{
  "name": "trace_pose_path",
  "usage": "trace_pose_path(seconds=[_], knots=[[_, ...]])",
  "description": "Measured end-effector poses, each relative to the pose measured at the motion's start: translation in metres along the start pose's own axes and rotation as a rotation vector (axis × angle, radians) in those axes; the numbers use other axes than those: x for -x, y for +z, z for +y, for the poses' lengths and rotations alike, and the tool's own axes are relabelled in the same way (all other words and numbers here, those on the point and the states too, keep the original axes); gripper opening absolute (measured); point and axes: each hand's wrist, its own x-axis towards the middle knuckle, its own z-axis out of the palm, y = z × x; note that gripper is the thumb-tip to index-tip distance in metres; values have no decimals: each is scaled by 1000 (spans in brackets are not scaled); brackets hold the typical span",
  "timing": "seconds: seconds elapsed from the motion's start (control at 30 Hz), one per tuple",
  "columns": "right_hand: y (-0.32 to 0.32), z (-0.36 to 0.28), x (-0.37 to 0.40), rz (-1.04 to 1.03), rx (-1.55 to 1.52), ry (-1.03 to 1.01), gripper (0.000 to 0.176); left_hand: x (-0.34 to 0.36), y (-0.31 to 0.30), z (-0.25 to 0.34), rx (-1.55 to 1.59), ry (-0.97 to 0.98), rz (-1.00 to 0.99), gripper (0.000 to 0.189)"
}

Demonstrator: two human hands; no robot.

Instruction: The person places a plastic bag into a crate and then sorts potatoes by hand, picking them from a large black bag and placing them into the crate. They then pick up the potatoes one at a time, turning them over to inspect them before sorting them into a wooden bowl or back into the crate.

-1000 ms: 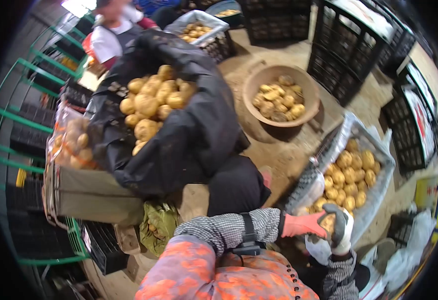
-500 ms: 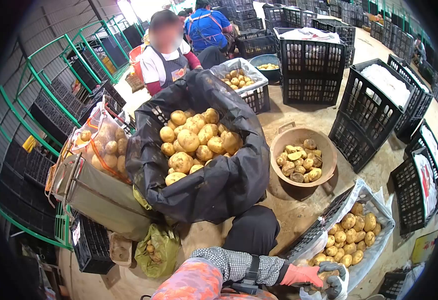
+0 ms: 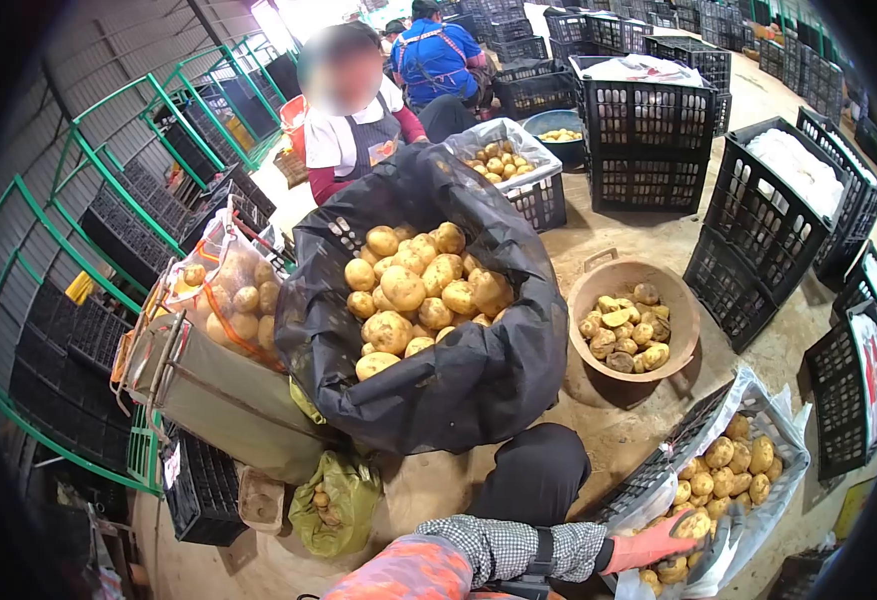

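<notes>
My left hand (image 3: 663, 543), in a coral glove below a checkered sleeve, is curled against a potato (image 3: 694, 524) at the near end of a lined crate (image 3: 793, 452). Close to its right, my right hand (image 3: 726, 540), in a grey glove, lies over the potatoes with its fingers apart; its arm is not visible. Several potatoes (image 3: 738, 458) fill the crate around both hands. A large black cloth-lined container (image 3: 428, 400) of potatoes stands up and left of my hands. Between it and the crates at right is a brown basin (image 3: 680, 350) with smaller, partly cut or dark potatoes.
A co-worker (image 3: 343, 125) sits behind the black-lined container; another person in blue (image 3: 436, 60) is farther back. Stacked black crates (image 3: 648, 140) stand at the back and right. At left are a mesh potato bag (image 3: 233, 290), a green bag (image 3: 343, 515) and green metal frames (image 3: 108, 190).
My hands have moved slightly up and right, deeper over the crate. The potatoes that were between them are no longer held up there. The whole view has shifted a little.
</notes>
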Motion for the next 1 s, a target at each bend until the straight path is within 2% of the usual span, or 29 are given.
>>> trace_pose_path(seconds=[0.03, 0.07, 0.1, 0.13, 0.2, 0.27, 0.3, 0.33, 0.37, 0.4, 0.47, 0.53, 0.6, 0.63, 0.7, 0.73, 0.77, 0.8, 0.83, 0.87, 0.9, 0.93, 1.0], knots=[[-8, 5, -1, -11, 191, -57, 54, -14, -3, -16, -30, 63, 70, 68], [-7, 13, -4, -16, 189, -56, 54, -34, -6, -39, -58, 127, 142, 59], [-2, 23, -8, -81, 67, -80, 58, -68, -14, -94, 69, 367, 39, 53], [1, 31, -9, -147, -56, -104, 63, -68, -16, -100, 69, 367, 48, 53], [-14, 44, 20, -356, 435, -108, 57, -63, -17, -105, -182, 500, 179, 52], [-17, 71, 18, -323, 527, -183, 51, -57, -15, -103, -442, 627, 301, 51], [-9, 62, 16, -329, 524, -185, 51, -54, -11, -99, -571, 691, 361, 51], [-2, 49, 13, -306, 227, 86, 49, -52, -5, -94, -699, 754, 422, 51], [5, 36, 11, -274, -70, 355, 48, -36, -4, -68, -377, 527, 262, 55], [8, 31, 11, -280, -66, 354, 48, -25, -1, -49, -375, 530, 268, 55], [15, 18, 14, -288, -21, 301, 43, -13, 4, -28, -199, 258, 274, 56], [21, 10, 20, -255, -6, 262, 40, -13, 4, -26, -199, 274, 268, 57], [14, 22, 18, -314, 156, -25, 36, -15, 4, -29, -203, 290, 262, 58], [10, 24, 16, -314, 156, -25, 36, -18, 4, -36, -235, 289, 267, 59], [2, 29, 11, -294, 353, -164, 34, -34, 1, -64, -270, 291, 270, 60], [-1, 36, 8, -294, 355, -167, 34, -50, -5, -90, -815, 575, 398, 60], [-4, 48, 6, -229, 103, 37, 33, -65, -6, -111, -1366, 848, 514, 61], [-5, 54, 6, -158, -151, 240, 33, -82, -4, -124, -1364, 848, 514, 61], [0, 44, 9, -157, -150, 240, 33, -98, -1, -135, -1555, 743, 378, 61], [10, 25, 14, -196, 8, 108, 33, -106, 1, -140, -1735, 629, 235, 65], [15, 14, 17, -233, 167, -27, 33, -80, -1, -96, -1221, 366, 41, 63], [12, 18, 15, -232, 167, -29, 33, -79, 0, -93, -1222, 368, 42, 63], [6, 31, 9, -199, 44, 80, 35, -73, 1, -84, -1900, 493, 28, 62]])
